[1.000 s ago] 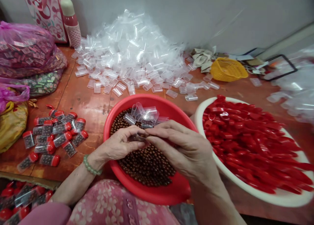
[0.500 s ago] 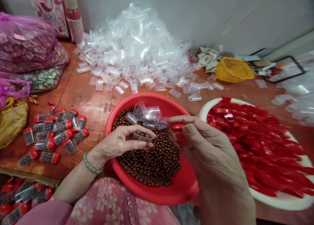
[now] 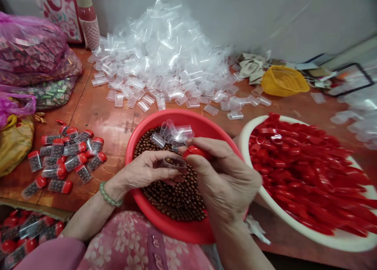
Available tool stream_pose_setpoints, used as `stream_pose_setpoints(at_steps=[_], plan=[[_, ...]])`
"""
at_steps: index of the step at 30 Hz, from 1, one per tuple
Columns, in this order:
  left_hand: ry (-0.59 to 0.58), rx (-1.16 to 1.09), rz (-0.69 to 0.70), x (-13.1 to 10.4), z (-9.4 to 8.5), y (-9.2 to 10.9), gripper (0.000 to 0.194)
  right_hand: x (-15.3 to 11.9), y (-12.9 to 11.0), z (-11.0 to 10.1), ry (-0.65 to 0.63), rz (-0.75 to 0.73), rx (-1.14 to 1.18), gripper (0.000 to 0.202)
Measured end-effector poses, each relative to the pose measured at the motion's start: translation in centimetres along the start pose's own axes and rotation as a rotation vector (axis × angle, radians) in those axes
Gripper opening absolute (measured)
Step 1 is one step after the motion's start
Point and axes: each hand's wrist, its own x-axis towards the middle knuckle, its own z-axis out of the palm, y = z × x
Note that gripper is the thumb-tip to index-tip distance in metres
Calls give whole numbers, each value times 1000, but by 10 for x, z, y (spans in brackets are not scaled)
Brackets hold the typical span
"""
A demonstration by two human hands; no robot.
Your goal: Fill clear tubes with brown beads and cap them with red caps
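My left hand (image 3: 144,168) grips a clear plastic tube (image 3: 178,164) with brown balls inside, its open end facing right. Between thumb and fingers, my right hand (image 3: 226,175) pinches a red cap (image 3: 196,151) close to that open end; a small gap seems to lie between them. Both hands are over a red basin (image 3: 171,234) that holds many small brown balls (image 3: 171,201). Several loose clear tubes (image 3: 169,132) lie on the balls at the back of the basin, partly behind my right hand.
At right, a white basin (image 3: 246,144) is heaped with red caps (image 3: 297,171). Clear tubes (image 3: 165,57) are piled against the wall. Filled, red-capped tubes (image 3: 75,162) lie at left, with more in a box (image 3: 26,232) below. A yellow basket (image 3: 284,81) and bags (image 3: 32,54) stand farther back.
My right hand has moved left with the red cap, from the basin's right side to the tube's open end. My left hand and the tube have hardly moved.
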Motion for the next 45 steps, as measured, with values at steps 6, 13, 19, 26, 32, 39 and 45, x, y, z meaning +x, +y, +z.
stream_pose_setpoints(at_steps=[6, 13, 19, 26, 32, 39, 45], plan=[[18, -11, 64, 1, 0, -4, 39, -7, 5, 15, -93, -237, -107, 27], [-18, 19, 57, 3, -4, -7, 51, -7, 14, -2, -247, -174, -198, 32], [52, 171, 99, 5, -4, -11, 33, -4, 20, -5, -284, -139, -215, 30], [73, 302, 16, 4, -6, -14, 18, 1, 24, -11, -433, -276, -371, 32], [52, 107, 24, 6, -7, -10, 33, -3, 26, -5, -522, -479, -666, 66], [28, -78, 17, 6, -7, -13, 43, -2, 27, 2, -388, -738, -804, 57], [100, -264, -98, 14, -8, -12, 61, -1, 26, 4, -415, -760, -759, 55]])
